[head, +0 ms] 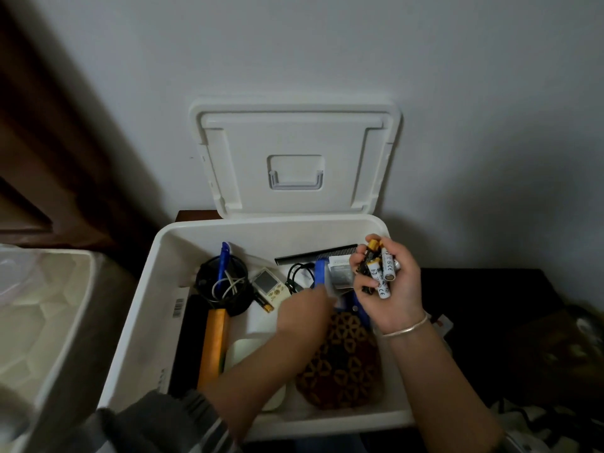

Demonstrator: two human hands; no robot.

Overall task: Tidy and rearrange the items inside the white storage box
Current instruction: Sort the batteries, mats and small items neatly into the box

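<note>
1. White plastic all round: the storage box (153, 266) stands on a dark tabletop (483, 289) close against a pale wall (327, 44). Its lid (294, 165) is swung up and leans back on that wall.
2. The right hand (392, 289) hovers over the box's far right corner, palm toward the camera. Its fingers are curled round a bunch of batteries (383, 276), some white and some black with gold ends. A thin bracelet (405, 329) circles the wrist.
3. The left hand (304, 310) reaches down into the middle of the box, back of the hand up. Its fingertips are blurred against a blue item (320, 273), so I cannot tell whether it grasps anything.
4. At the far left of the box sits a round black holder (204, 276). A blue pen (224, 259) stands in it beside a loop of white cable (225, 284).
5. Just right of the holder lies a small remote with a screen (268, 286), and beside that a coil of black cord (295, 273).
6. A black comb (310, 255) lies along the far wall.
7. An orange-handled tool (214, 344) lies lengthwise near the left wall.
8. A brown patterned pouch (343, 364) fills the near right part, between the two forearms.
9. A grey sleeve (157, 420) covers the left arm near the elbow.
10. Another pale container (49, 305) stands to the left of the box.
</note>
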